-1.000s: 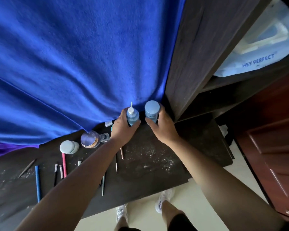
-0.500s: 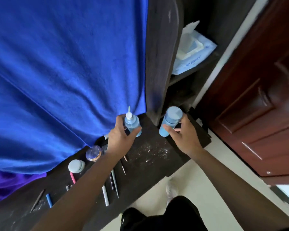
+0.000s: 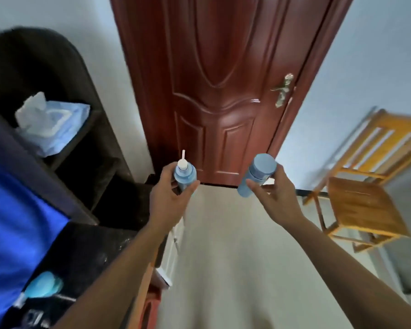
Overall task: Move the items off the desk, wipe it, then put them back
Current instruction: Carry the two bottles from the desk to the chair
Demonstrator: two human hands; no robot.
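1. Your left hand (image 3: pixel 169 200) grips the nozzle bottle (image 3: pixel 185 178), fingers and thumb curled round its light-blue body. It stands upright in the air, off the desk, with its white tip pointing to 12 o'clock.
2. At its 3 o'clock, and apart from it, your right hand (image 3: pixel 274 198) holds the capped bottle (image 3: pixel 256 176), thumb and fingers wrapped round the lower half. The bottle tilts, its flat round cap leaning toward 1 o'clock.
3. Both bottles hang above the pale floor (image 3: pixel 235 257).
4. The dark desk (image 3: pixel 81 252) lies at 8 o'clock from your left hand, under that forearm, and is speckled with pale dust. A blurred light-blue item (image 3: pixel 43 284) rests on it at the picture's 7 o'clock.
5. A blue cloth (image 3: pixel 17 224) fills the 9 o'clock edge, beside the desk.
6. The dark shelf unit (image 3: pixel 90 162) at 10 o'clock carries a wipes pack (image 3: pixel 52 129).
7. The red-brown door (image 3: pixel 218 91) stands at 12 o'clock.
8. A wooden chair (image 3: pixel 363 205) sits at 3 o'clock, well apart from your right hand.
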